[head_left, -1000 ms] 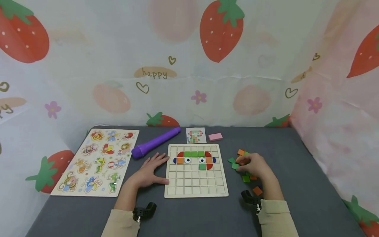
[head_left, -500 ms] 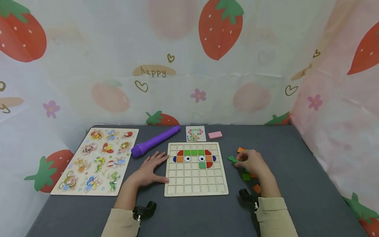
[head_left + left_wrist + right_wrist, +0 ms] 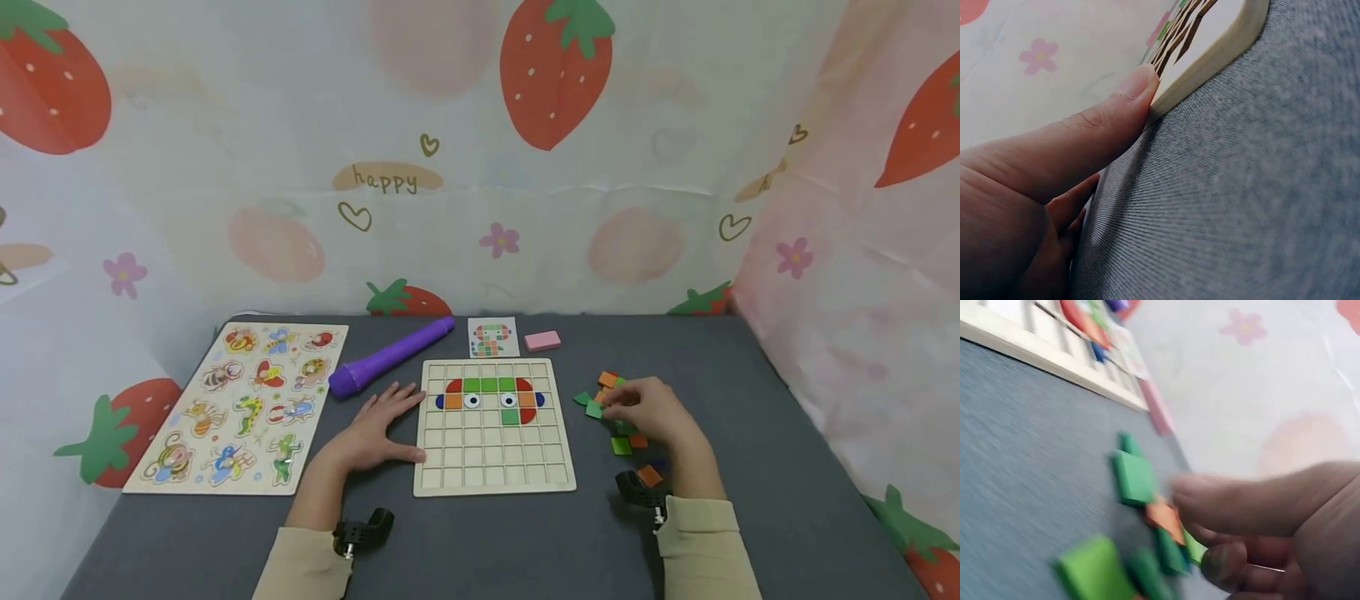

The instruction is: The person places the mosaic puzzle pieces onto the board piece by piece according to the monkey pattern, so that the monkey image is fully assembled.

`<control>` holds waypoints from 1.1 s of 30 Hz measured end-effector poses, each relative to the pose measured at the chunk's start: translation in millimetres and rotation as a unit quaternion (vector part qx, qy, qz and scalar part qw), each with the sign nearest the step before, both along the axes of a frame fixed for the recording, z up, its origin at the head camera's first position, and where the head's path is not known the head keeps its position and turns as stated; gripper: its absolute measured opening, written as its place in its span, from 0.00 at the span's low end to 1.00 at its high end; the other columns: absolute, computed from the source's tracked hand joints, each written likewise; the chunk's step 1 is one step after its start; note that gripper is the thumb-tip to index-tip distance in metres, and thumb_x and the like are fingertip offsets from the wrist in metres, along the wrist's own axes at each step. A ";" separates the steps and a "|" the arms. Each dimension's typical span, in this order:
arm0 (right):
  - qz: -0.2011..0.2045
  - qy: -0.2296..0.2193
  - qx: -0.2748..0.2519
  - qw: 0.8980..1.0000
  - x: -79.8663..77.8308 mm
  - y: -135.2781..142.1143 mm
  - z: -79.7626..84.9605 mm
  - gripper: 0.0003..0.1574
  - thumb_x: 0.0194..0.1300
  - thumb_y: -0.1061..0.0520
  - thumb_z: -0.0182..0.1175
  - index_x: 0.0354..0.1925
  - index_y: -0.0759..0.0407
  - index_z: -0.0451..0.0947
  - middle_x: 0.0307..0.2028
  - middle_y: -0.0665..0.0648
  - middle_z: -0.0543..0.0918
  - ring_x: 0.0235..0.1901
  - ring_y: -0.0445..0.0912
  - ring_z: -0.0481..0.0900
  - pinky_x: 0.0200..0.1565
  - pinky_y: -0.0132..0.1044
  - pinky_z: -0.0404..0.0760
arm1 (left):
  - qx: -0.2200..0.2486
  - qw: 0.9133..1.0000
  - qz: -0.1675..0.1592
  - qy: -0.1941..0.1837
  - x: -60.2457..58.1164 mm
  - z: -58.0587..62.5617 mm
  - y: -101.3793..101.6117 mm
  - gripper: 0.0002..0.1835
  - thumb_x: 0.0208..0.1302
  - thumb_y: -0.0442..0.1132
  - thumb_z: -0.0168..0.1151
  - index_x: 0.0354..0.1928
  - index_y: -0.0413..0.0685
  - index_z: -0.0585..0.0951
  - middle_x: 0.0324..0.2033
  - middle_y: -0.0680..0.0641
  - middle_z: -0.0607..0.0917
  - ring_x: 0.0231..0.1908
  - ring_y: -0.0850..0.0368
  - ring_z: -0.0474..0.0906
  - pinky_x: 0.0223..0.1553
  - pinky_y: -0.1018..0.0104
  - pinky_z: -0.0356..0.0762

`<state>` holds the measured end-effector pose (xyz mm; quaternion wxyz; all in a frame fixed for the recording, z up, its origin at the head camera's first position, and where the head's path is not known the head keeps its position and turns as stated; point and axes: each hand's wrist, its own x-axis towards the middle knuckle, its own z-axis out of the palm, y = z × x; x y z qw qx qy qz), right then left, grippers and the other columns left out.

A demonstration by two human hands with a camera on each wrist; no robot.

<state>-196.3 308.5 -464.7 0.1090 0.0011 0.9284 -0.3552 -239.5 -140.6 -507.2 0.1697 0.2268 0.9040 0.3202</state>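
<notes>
My left hand lies spread at the left side of a wooden grid board. Its thumb touches the board's edge, as the left wrist view shows too. Coloured tiles on the board form a face-like pattern with two eye tiles. Off to the right, my right hand hovers over a loose pile of tiles. In the right wrist view its thumb and fingers are bent apart, with nothing visible between them. Just by the fingertips lies a green square tile; an orange tile is close by. The hand covers part of the pile.
A picture card and a pink block lie behind the board. To the left are a purple microphone-shaped stick and an insect picture board. An orange tile sits near the right wrist's black camera mount.
My right hand moved toward the green tiles at the pile's left edge, touched one, then drew back slightly to the right. The left hand keeps its place at the board.
</notes>
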 end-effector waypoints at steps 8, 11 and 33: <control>0.062 -0.085 0.016 0.994 11.8 20.3 5.2 0.21 0.49 0.58 0.79 0.45 0.54 0.89 0.38 0.55 0.84 0.37 0.47 0.76 0.41 0.42 0.79 | 0.001 1.000 0.002 0.000 0.6 0.7 -3.8 0.54 0.52 0.59 0.76 0.79 0.55 0.61 0.80 0.45 0.53 0.80 0.40 0.37 0.77 0.38 0.32; 0.055 -0.084 0.023 0.995 11.0 20.3 2.6 0.20 0.49 0.58 0.80 0.43 0.54 0.89 0.39 0.55 0.84 0.36 0.46 0.78 0.41 0.43 0.80 | 0.002 1.000 -0.001 0.002 1.0 0.8 -4.2 0.54 0.52 0.60 0.76 0.79 0.54 0.61 0.80 0.44 0.53 0.80 0.39 0.37 0.77 0.37 0.33; -0.003 0.079 -0.083 0.993 -8.1 -63.8 13.3 0.15 0.66 0.52 0.69 0.46 0.59 0.84 0.33 0.55 0.84 0.33 0.50 0.80 0.32 0.38 0.78 | -0.005 1.000 -0.004 0.003 -0.5 3.2 -0.5 0.54 0.52 0.60 0.76 0.79 0.56 0.60 0.80 0.45 0.53 0.80 0.40 0.37 0.78 0.38 0.33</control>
